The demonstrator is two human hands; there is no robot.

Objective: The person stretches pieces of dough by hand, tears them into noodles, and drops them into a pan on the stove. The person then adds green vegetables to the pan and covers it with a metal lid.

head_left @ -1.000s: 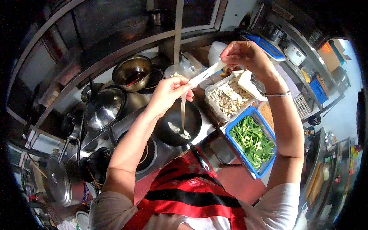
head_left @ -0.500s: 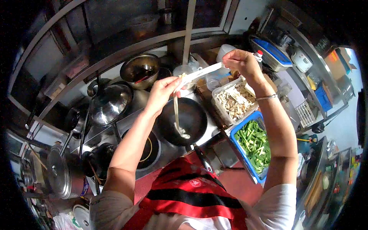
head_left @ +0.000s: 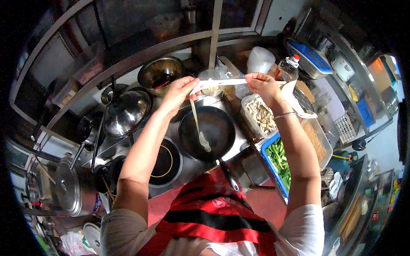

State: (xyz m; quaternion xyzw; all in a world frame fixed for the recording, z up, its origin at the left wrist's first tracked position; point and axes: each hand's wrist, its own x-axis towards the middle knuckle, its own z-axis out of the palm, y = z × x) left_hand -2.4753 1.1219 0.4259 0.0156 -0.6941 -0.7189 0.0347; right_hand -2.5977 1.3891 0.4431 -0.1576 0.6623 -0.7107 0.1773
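A long, flat white strip like noodle dough (head_left: 224, 82) is stretched almost level between my hands, above the stove. My left hand (head_left: 181, 91) pinches one end. From below it, a narrow tail of the strip hangs into the black frying pan (head_left: 222, 132), its tip lying on the pan's surface. My right hand (head_left: 264, 87) is closed on the strip's other side. A broader white piece shows just beyond that wrist; whether it belongs to the same strip I cannot tell. Behind the strip stands a clear bowl (head_left: 212, 90) with pale bits in it.
To the right are a tub of sliced mushrooms (head_left: 259, 113), a blue-rimmed basket of cut greens (head_left: 277, 158) and a tub of brown shreds (head_left: 314, 138). A domed metal lid (head_left: 128, 114), a steel bowl (head_left: 160, 72) and a tall pot (head_left: 72, 187) stand left.
My right hand has come down, so the slanted strip is now nearly level. The white piece beyond that wrist and the brown shreds have come into view. The tail still hangs into the pan.
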